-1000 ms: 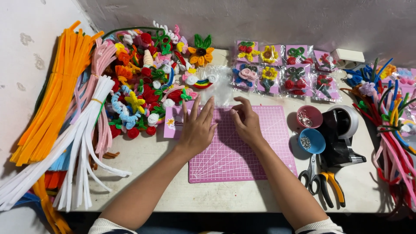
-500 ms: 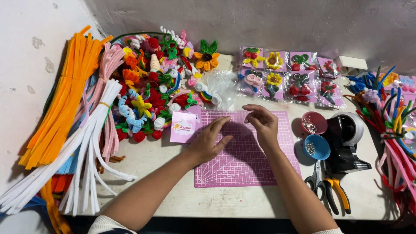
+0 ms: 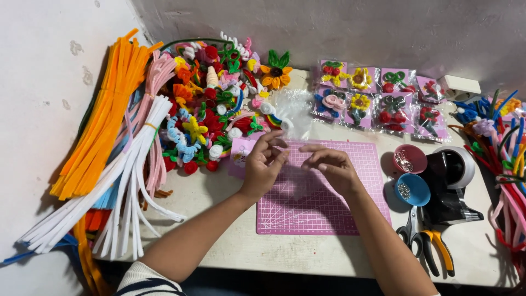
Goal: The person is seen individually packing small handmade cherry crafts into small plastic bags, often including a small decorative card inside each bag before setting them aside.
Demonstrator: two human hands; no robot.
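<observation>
Both hands hover over the pink cutting mat (image 3: 329, 214) at the middle of the table. My left hand (image 3: 264, 167) has its fingers curled and pinched together near the mat's top left corner. My right hand (image 3: 332, 168) is beside it, fingertips also pinched. Between them hangs a thin clear plastic bag (image 3: 300, 180), faint and hard to make out; both hands seem to grip its top edge. A pink card (image 3: 240, 152) lies just left of my left hand. A loose heap of clear bags (image 3: 294, 111) sits behind the hands.
A pile of pipe-cleaner flowers (image 3: 216, 104) fills the back left, with orange, white and pink pipe-cleaner bundles (image 3: 118, 142) beside it. Packed flowers (image 3: 378, 98) lie at the back. To the right are two small bowls (image 3: 410, 174), a tape dispenser (image 3: 452, 181), scissors and pliers (image 3: 427, 244).
Both hands have lifted off the mat, where they lay flat, and drawn together with fingers now pinched. The camera view has shifted slightly.
</observation>
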